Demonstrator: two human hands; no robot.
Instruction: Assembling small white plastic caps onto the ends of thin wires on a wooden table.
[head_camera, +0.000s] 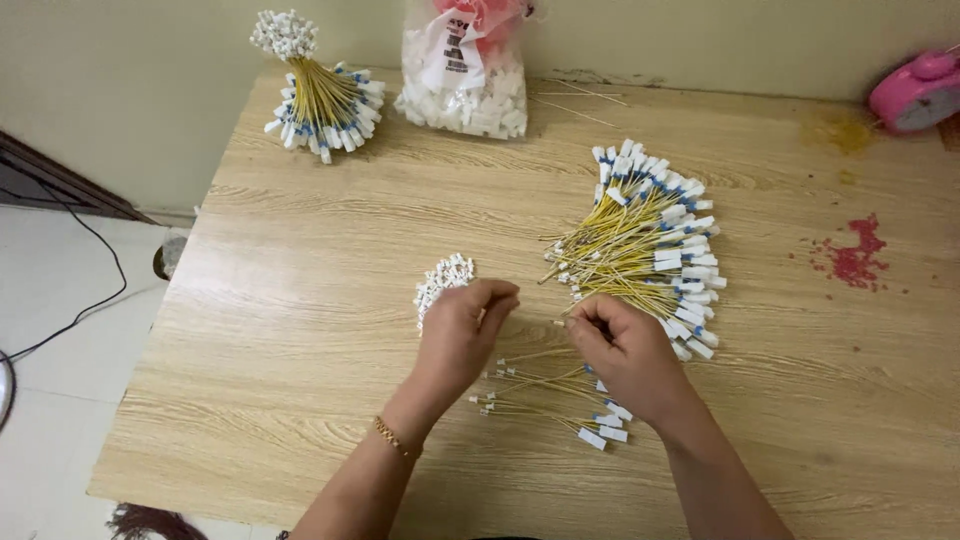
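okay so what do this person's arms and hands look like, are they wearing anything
Both forearms are bare, with no sleeves in view and no gloves on either hand. The left hand has a thin gold-coloured chain bracelet at the wrist. The right hand and its wrist show no jewellery or watch.

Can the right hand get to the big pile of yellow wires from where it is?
Probably yes. The right hand rests at the near edge of the big fanned pile of yellow wires, with only bare table around it and nothing lying between them.
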